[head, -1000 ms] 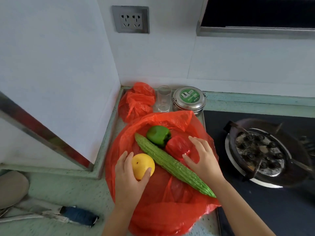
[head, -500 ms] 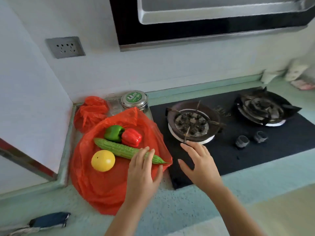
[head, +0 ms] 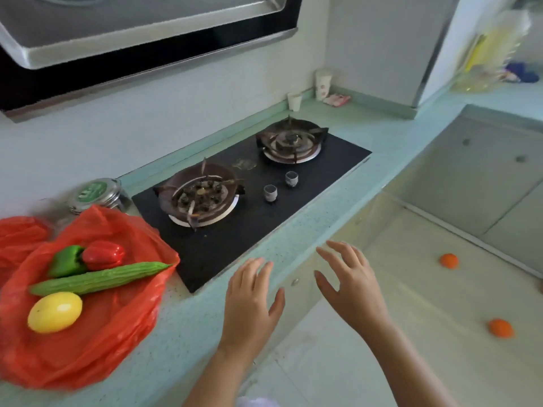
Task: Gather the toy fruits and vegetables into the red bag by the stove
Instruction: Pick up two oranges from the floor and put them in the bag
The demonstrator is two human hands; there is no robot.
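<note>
The red bag lies spread on the green counter left of the stove. On it rest a yellow fruit, a long green bitter gourd, a green pepper and a red pepper. Two orange fruits lie on the floor at the right. My left hand hovers over the counter's front edge, fingers apart, holding nothing. My right hand is beside it over the floor, also spread and holding nothing. Both hands are well right of the bag.
A black two-burner gas stove sits in the counter, with a range hood above. A metal tin with a green lid and a second crumpled red bag stand behind the bag. Paper cups sit in the far corner.
The view has swung right, away from the bag. Both hands have left the bag and fruit and moved right past the counter edge. The two orange fruits on the floor have come into view.
</note>
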